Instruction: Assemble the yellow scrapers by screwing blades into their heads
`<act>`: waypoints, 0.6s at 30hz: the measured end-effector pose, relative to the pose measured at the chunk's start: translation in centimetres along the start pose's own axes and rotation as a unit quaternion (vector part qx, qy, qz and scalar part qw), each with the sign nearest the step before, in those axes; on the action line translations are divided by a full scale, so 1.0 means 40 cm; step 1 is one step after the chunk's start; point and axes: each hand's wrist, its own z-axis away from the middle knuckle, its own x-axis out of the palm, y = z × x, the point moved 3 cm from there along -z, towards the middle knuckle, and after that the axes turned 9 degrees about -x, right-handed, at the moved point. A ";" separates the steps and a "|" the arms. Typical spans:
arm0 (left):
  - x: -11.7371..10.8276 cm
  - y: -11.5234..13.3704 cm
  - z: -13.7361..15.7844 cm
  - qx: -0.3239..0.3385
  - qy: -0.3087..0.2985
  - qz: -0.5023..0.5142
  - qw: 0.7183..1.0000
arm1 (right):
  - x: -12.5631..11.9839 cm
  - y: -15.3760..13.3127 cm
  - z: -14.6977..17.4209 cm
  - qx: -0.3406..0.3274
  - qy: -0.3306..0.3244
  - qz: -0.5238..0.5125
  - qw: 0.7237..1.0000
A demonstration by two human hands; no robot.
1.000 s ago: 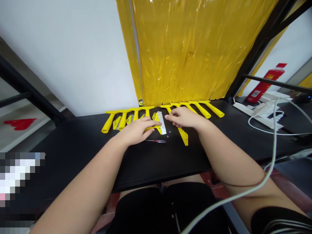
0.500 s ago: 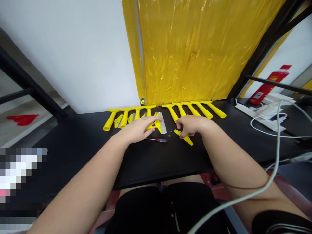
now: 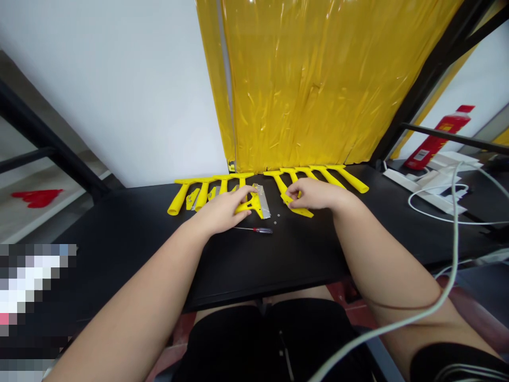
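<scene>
My left hand (image 3: 223, 212) is closed round the handle of a yellow scraper (image 3: 255, 203), whose metal blade (image 3: 264, 201) points to the right. Between the fingers of my right hand (image 3: 312, 194) is a flat yellow plastic plate (image 3: 301, 211), tilted and partly covered by the fingertips. Two tiny metal pieces, probably nuts or screws (image 3: 275, 223), lie on the black table between the hands. A screwdriver (image 3: 262, 230) with a clear and red handle rests just below my left hand.
Yellow scraper handles (image 3: 357, 183) stand in two rows along the back, the left row with small bladed plates (image 3: 192, 198) among them. At the right are a red bottle (image 3: 441, 137), white boxes and a pale cable (image 3: 453, 233) that crosses near my right arm.
My right hand has lifted the yellow plate off the table and moved it slightly up and away from me. The left hand keeps the scraper in nearly the same place.
</scene>
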 end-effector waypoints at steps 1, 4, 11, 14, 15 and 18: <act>-0.001 0.001 0.000 0.000 0.001 0.000 1.000 | -0.003 0.004 -0.002 -0.004 0.029 -0.051 0.998; -0.003 0.005 0.002 0.005 0.001 0.004 1.000 | -0.001 0.008 -0.014 0.013 0.117 -0.218 0.969; 0.002 0.008 0.001 0.016 0.004 0.004 1.000 | 0.052 -0.041 -0.059 0.018 0.209 -0.406 0.890; 0.005 0.010 0.001 0.021 -0.001 0.004 1.000 | 0.072 -0.059 -0.076 0.000 0.215 -0.426 0.879; 0.005 0.012 0.001 0.022 -0.002 0.004 1.000 | 0.077 -0.062 -0.080 -0.003 0.216 -0.427 0.878; 0.004 0.017 0.002 0.023 -0.004 0.001 1.000 | 0.086 -0.065 -0.087 -0.008 0.216 -0.426 0.878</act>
